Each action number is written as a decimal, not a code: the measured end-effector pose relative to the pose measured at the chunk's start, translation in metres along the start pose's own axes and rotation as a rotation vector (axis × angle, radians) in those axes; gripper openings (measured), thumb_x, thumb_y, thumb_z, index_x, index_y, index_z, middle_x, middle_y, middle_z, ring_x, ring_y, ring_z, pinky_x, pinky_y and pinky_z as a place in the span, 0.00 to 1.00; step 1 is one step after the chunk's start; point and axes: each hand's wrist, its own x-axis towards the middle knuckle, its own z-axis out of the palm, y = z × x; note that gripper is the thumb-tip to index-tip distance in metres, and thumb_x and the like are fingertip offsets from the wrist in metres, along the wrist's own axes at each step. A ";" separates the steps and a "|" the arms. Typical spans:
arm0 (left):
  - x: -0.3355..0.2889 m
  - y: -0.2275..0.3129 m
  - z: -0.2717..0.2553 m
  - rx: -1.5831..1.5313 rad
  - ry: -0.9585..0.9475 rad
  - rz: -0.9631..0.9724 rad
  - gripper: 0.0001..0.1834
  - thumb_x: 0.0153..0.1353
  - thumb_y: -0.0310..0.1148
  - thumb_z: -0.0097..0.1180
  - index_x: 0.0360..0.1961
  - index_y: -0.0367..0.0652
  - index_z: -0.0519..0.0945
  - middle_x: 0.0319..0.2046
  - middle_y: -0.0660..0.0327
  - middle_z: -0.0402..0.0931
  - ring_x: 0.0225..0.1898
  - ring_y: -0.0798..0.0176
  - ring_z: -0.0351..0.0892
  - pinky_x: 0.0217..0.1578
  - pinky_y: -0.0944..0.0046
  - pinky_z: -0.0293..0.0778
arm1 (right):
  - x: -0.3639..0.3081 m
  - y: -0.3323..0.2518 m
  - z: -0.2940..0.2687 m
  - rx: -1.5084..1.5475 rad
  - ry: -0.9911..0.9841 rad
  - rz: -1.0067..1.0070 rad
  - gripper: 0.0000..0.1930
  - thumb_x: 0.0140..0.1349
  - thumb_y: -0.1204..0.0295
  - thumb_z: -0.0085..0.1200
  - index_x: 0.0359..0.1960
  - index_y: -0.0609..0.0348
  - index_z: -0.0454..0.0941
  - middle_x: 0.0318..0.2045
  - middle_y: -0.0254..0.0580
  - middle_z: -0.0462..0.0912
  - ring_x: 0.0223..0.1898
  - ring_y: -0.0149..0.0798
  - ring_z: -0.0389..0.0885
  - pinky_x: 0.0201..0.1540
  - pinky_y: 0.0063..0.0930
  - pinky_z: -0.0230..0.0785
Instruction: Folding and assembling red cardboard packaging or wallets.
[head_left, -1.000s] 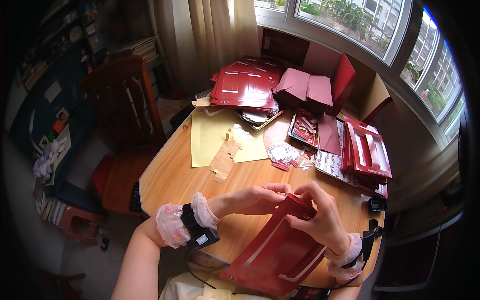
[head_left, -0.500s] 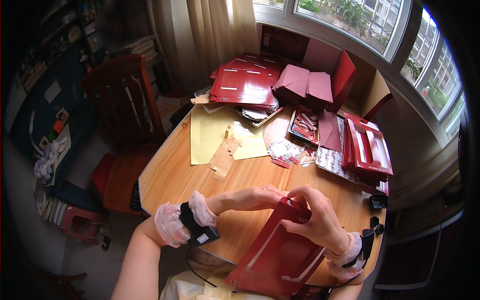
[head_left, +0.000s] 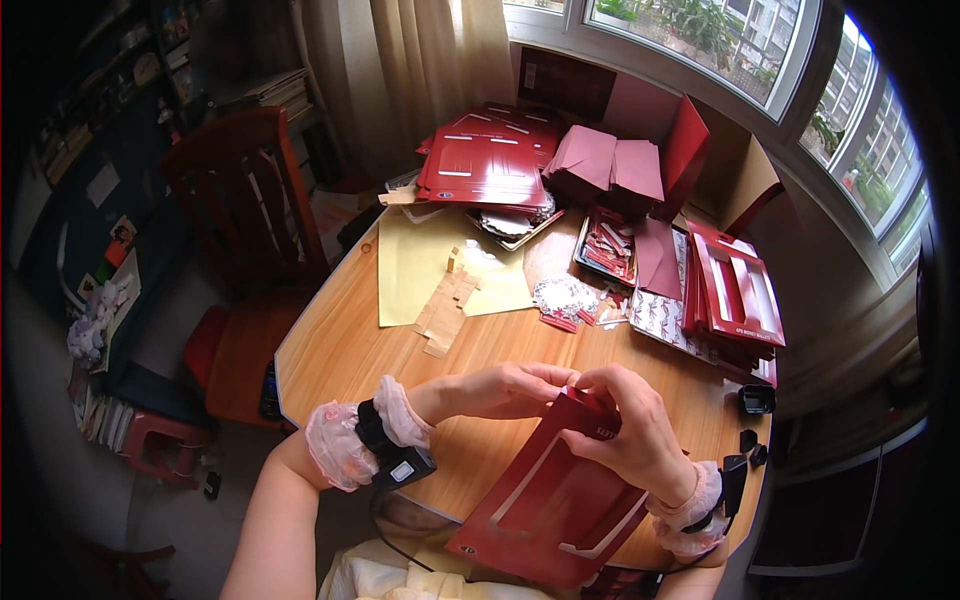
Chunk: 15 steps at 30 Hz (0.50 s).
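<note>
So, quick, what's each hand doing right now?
Left hand: at the top end of the red card; can't tell if it's gripping.
Right hand: closed, holding the red card.

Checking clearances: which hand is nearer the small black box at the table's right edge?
Right. The right hand, gripping the red card, is to the left of the small black box; the left hand is farther left, by the card's top end.

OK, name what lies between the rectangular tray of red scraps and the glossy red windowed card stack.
Head view: flat pink paper and a red-patterned white sheet.
</note>
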 end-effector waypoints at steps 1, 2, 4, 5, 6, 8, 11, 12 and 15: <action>0.000 0.001 0.003 -0.016 0.015 -0.006 0.20 0.69 0.40 0.51 0.58 0.42 0.71 0.55 0.62 0.72 0.60 0.67 0.68 0.65 0.61 0.60 | -0.001 0.001 0.000 -0.001 0.001 0.003 0.24 0.46 0.70 0.71 0.45 0.56 0.74 0.30 0.42 0.78 0.34 0.46 0.78 0.41 0.37 0.70; 0.001 0.002 0.005 -0.030 0.029 -0.011 0.18 0.69 0.40 0.51 0.55 0.43 0.72 0.53 0.63 0.73 0.59 0.67 0.69 0.63 0.61 0.61 | -0.001 0.001 0.000 -0.001 0.002 0.002 0.24 0.46 0.70 0.71 0.45 0.56 0.74 0.30 0.42 0.78 0.34 0.46 0.78 0.41 0.37 0.70; 0.002 -0.001 0.001 -0.054 0.004 0.005 0.17 0.69 0.40 0.52 0.54 0.43 0.72 0.52 0.63 0.73 0.58 0.68 0.69 0.63 0.61 0.61 | -0.001 0.002 0.000 0.008 0.028 0.011 0.24 0.46 0.70 0.71 0.45 0.56 0.74 0.30 0.42 0.78 0.34 0.46 0.78 0.40 0.37 0.70; 0.003 -0.002 -0.001 -0.080 -0.022 0.021 0.16 0.68 0.40 0.52 0.52 0.43 0.72 0.51 0.63 0.73 0.58 0.68 0.69 0.62 0.61 0.62 | -0.001 0.002 0.000 0.007 0.029 0.012 0.24 0.46 0.70 0.71 0.45 0.56 0.74 0.30 0.42 0.78 0.34 0.46 0.78 0.40 0.37 0.70; 0.003 -0.001 -0.001 -0.080 -0.023 0.021 0.16 0.68 0.40 0.52 0.52 0.43 0.72 0.51 0.63 0.73 0.58 0.68 0.69 0.62 0.61 0.62 | -0.001 0.003 0.000 0.005 0.037 0.008 0.24 0.46 0.70 0.71 0.44 0.56 0.74 0.30 0.43 0.77 0.34 0.46 0.78 0.40 0.37 0.70; 0.003 0.001 0.000 -0.125 -0.072 0.023 0.15 0.70 0.39 0.52 0.52 0.43 0.72 0.50 0.64 0.73 0.57 0.68 0.70 0.62 0.61 0.62 | 0.000 0.003 0.000 0.003 0.046 0.005 0.23 0.46 0.70 0.71 0.44 0.56 0.74 0.30 0.43 0.77 0.34 0.46 0.78 0.40 0.37 0.70; 0.001 0.004 0.004 -0.119 -0.041 0.015 0.14 0.73 0.39 0.51 0.53 0.44 0.71 0.50 0.64 0.73 0.56 0.69 0.71 0.61 0.62 0.64 | 0.002 0.002 -0.002 -0.029 0.078 -0.050 0.22 0.46 0.70 0.71 0.43 0.56 0.75 0.30 0.42 0.77 0.33 0.46 0.78 0.39 0.36 0.69; 0.001 0.003 0.003 -0.119 -0.040 0.016 0.14 0.73 0.39 0.51 0.53 0.44 0.71 0.50 0.64 0.73 0.56 0.69 0.71 0.61 0.62 0.64 | 0.002 0.002 -0.003 -0.047 0.079 -0.060 0.21 0.45 0.70 0.71 0.42 0.56 0.76 0.30 0.41 0.77 0.33 0.46 0.78 0.39 0.36 0.69; 0.000 -0.001 -0.003 -0.119 -0.056 0.036 0.15 0.75 0.38 0.48 0.56 0.43 0.71 0.52 0.63 0.73 0.57 0.69 0.71 0.61 0.62 0.66 | 0.003 0.000 -0.004 -0.075 0.083 -0.081 0.21 0.45 0.70 0.71 0.42 0.56 0.78 0.30 0.40 0.77 0.34 0.45 0.77 0.40 0.36 0.68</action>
